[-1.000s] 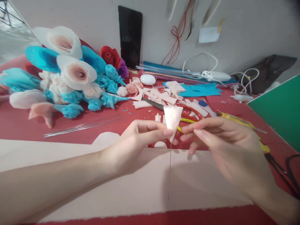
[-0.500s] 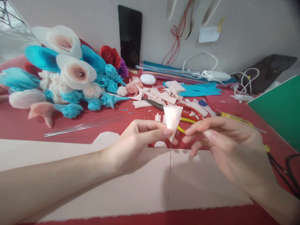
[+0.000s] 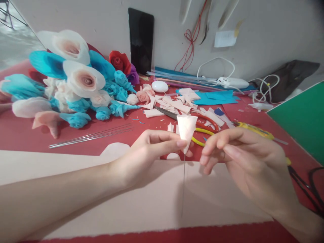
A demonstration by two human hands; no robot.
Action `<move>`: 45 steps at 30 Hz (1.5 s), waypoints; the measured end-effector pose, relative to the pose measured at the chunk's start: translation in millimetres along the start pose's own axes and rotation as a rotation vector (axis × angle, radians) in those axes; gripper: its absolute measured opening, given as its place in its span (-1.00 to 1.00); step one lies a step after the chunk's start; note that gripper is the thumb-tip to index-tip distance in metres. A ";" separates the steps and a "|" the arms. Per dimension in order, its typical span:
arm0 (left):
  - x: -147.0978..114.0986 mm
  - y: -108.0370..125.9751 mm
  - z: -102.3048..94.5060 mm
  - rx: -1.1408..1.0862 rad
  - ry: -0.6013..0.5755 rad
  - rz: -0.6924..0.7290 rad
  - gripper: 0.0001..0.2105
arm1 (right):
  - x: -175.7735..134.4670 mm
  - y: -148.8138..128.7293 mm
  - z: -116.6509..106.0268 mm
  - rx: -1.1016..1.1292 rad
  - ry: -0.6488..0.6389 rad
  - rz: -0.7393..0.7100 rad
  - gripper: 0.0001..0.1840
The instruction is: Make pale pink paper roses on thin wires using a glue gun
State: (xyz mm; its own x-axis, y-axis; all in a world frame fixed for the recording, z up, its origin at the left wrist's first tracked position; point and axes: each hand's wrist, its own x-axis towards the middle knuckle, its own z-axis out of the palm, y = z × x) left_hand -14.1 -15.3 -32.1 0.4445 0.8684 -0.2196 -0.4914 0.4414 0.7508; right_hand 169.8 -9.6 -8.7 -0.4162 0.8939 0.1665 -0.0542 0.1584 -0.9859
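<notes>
Between thumb and fingers, my left hand [image 3: 152, 148] pinches the lower part of a pale pink paper cone [image 3: 186, 128], wide end up. A thin wire stem [image 3: 183, 185] runs straight down from the cone's narrow tip. To the right, my right hand [image 3: 240, 155] hovers apart from the cone, fingers loosely curled and holding nothing that I can see. Under both hands lies a long sheet of pale pink paper [image 3: 121, 209]. Behind the cone are scissors with red and yellow handles [image 3: 199, 140], partly hidden by it.
Paper flowers [image 3: 84, 81] are heaped at the back left, with several loose wires [image 3: 88, 135] in front. Paper scraps [image 3: 177, 104] lie behind the scissors. A yellow cutter [image 3: 255, 130] is at the right, near a green board [image 3: 303, 118]. A phone [image 3: 141, 40] leans on the wall.
My right hand has shifted slightly down and right, away from the cone, and its fingers have drawn closer together. My left hand holds the cone almost unmoved.
</notes>
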 end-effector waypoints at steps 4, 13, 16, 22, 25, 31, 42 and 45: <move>0.6 -1.1 -0.5 0.013 -0.005 0.004 -0.84 | 0.6 0.2 3.1 -0.049 0.034 -0.040 -0.84; 0.6 -1.1 0.1 -0.031 0.006 -0.005 -0.86 | -0.2 3.1 4.9 -0.075 0.083 -0.025 -0.90; 0.1 -0.5 0.8 -0.034 0.019 -0.018 -0.87 | 0.5 3.7 5.3 -0.064 0.092 0.005 -0.88; 0.5 0.2 1.0 -0.038 0.036 -0.020 -0.88 | 2.0 2.7 6.5 -0.016 0.077 0.064 -0.87; 0.7 -0.2 0.4 -0.034 0.017 -0.012 -0.86 | 1.8 2.8 7.5 0.015 0.073 0.093 -0.86; 0.1 -0.9 -0.3 -0.039 0.000 -0.015 -0.85 | 1.0 3.5 5.9 0.018 0.066 0.080 -0.81; 1.1 -0.8 0.0 -0.035 -0.010 0.002 -0.85 | 4.4 1.4 2.7 0.061 0.045 0.103 -0.79; 0.8 -1.4 0.0 -0.043 -0.013 0.000 -0.85 | 4.8 2.4 -1.0 0.067 -0.004 0.113 -0.81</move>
State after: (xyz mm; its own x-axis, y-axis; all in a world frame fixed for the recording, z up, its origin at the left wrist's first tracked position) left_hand -13.1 -15.2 -33.3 0.4537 0.8658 -0.2111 -0.5234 0.4506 0.7232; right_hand 168.6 -4.5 -10.2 -0.4263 0.9029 0.0546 -0.0671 0.0287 -0.9973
